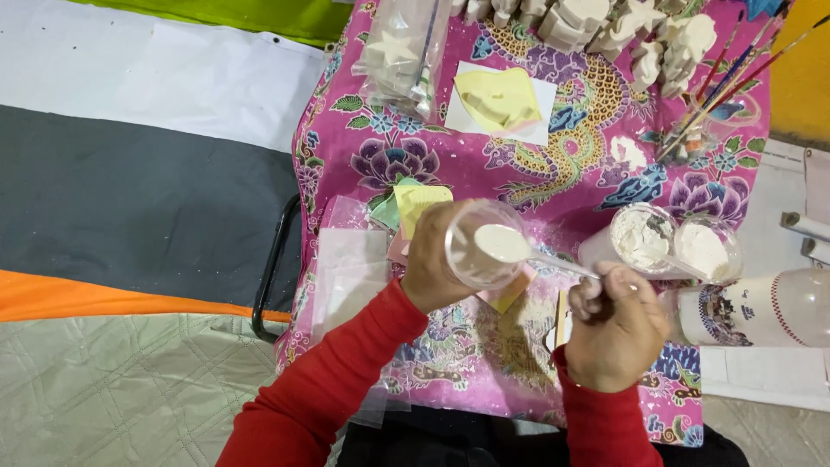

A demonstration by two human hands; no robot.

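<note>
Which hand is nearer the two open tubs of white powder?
Right. The right hand, gripping a clear plastic spoon, sits just below the two open tubs of white powder. The left hand holds a clear plastic cup farther left.

I saw a small table under a pink floral cloth with a dragon print; one dark leg showed at its left edge. At the far edge lay white plaster shapes. A clear bag holding a star shape and a brush lay far left. Next to it was a yellow mould on white paper. A clear glass of brushes stood far right. Two clear tubs of white powder sat near right, touching each other, with a clear plastic bottle lying beside them. Coloured paper squares and clear plastic bags lay at the left.
</note>
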